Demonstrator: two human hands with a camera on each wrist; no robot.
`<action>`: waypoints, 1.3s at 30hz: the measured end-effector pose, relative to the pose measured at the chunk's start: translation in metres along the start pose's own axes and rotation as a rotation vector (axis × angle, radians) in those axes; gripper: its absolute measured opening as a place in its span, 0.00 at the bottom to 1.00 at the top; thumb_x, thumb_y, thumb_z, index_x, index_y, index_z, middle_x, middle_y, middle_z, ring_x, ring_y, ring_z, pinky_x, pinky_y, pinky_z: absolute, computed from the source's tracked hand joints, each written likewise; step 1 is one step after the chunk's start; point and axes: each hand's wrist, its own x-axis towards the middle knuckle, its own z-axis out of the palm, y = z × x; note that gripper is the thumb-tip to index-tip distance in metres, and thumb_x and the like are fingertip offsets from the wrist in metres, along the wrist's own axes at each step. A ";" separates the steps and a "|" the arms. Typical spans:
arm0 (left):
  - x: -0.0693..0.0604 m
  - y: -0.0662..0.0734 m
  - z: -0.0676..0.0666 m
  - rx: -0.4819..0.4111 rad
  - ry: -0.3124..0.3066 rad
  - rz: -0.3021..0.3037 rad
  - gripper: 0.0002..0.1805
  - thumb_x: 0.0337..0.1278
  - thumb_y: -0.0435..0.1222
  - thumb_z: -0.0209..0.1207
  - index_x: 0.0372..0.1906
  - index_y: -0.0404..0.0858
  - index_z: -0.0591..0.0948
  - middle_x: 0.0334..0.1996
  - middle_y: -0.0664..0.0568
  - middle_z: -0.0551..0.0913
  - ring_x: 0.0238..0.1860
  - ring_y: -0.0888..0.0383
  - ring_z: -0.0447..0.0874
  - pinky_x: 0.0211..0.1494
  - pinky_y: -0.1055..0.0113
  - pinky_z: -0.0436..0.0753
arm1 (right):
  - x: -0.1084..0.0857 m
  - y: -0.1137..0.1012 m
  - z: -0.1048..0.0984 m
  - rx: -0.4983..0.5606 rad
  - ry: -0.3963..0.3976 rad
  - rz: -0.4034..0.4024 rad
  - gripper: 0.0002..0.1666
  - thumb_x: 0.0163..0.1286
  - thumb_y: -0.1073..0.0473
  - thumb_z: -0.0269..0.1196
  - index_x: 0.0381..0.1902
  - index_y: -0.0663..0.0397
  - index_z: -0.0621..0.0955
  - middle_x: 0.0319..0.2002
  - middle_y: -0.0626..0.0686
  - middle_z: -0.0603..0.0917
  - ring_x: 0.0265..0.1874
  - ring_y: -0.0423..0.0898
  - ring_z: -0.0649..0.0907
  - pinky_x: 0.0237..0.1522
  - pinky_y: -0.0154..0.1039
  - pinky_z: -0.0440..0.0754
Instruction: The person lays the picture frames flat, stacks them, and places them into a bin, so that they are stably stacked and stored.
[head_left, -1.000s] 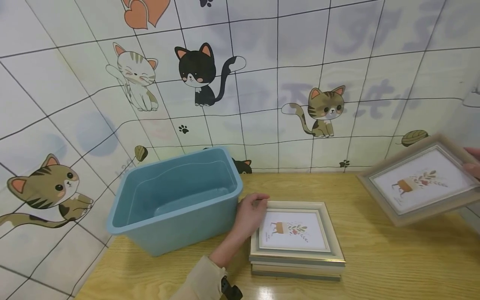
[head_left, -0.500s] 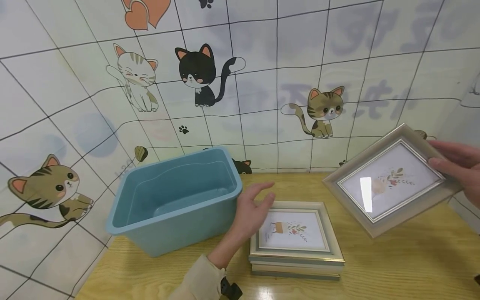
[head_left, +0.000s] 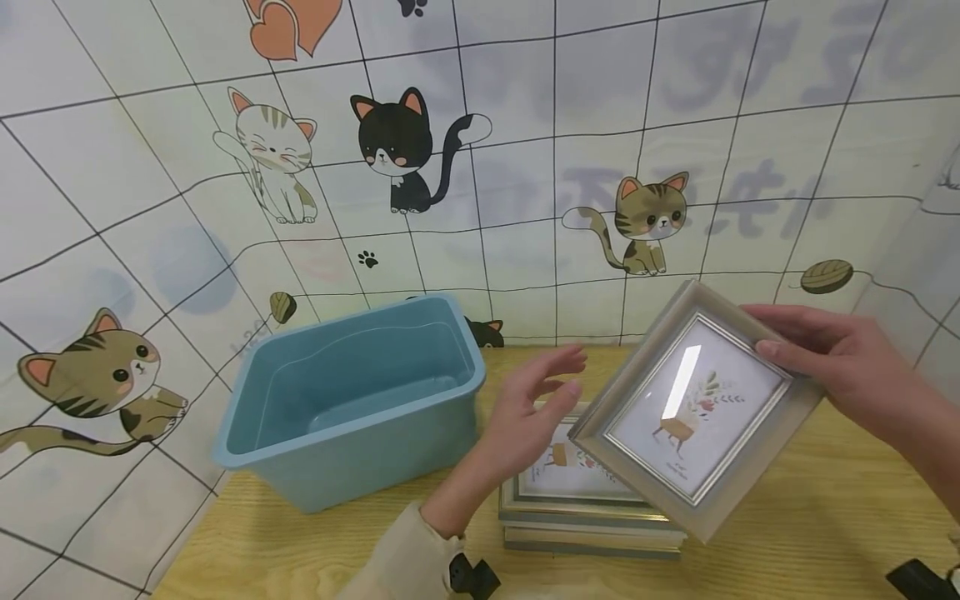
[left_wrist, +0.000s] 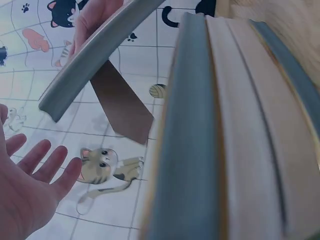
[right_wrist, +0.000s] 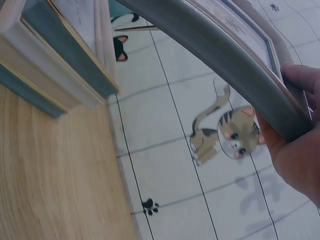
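A silver-beige picture frame (head_left: 637, 387) is held tilted in the air by my right hand (head_left: 847, 367), thumb on its front edge and fingers behind. My left hand (head_left: 528, 417) hovers over the left side of the stacked frames (head_left: 592, 537), its fingers spread and slightly bent, holding nothing. The raised frame partly covers the stack. In the left wrist view a brown stand flap (left_wrist: 122, 102) sticks out from the back of the held frame (left_wrist: 95, 60), and the left hand (left_wrist: 30, 190) has its palm open below it. The right wrist view shows the right hand (right_wrist: 300, 155) gripping the frame's end.
A blue plastic bin (head_left: 360, 450) stands left of the stack, with no object visible inside it. The wooden table (head_left: 825, 517) meets a wall covering (head_left: 517, 192) with cat drawings at its back edge.
My right hand has brought the held frame leftward from the right edge, turning it, until it overlaps the stack in view. My left hand has lifted off the stack's left edge and spread its fingers.
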 end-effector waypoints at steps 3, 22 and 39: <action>0.005 0.005 0.002 0.001 -0.030 0.017 0.25 0.78 0.38 0.53 0.74 0.41 0.71 0.66 0.48 0.79 0.65 0.58 0.77 0.64 0.59 0.78 | -0.001 -0.006 0.012 -0.005 -0.026 -0.002 0.28 0.76 0.62 0.63 0.71 0.41 0.77 0.46 0.39 0.86 0.37 0.41 0.85 0.32 0.38 0.86; 0.009 0.016 -0.001 -0.275 -0.334 -0.086 0.40 0.75 0.48 0.54 0.83 0.60 0.49 0.73 0.47 0.62 0.57 0.59 0.77 0.44 0.57 0.88 | -0.006 -0.031 0.062 0.148 -0.199 -0.143 0.27 0.74 0.68 0.62 0.69 0.50 0.78 0.50 0.45 0.87 0.37 0.47 0.86 0.33 0.42 0.87; 0.004 0.015 -0.003 -0.362 -0.404 -0.177 0.44 0.74 0.37 0.54 0.82 0.69 0.46 0.69 0.46 0.62 0.49 0.58 0.82 0.37 0.53 0.89 | -0.012 -0.028 0.066 0.119 -0.111 -0.156 0.27 0.73 0.70 0.62 0.67 0.46 0.81 0.48 0.42 0.87 0.36 0.43 0.85 0.32 0.37 0.85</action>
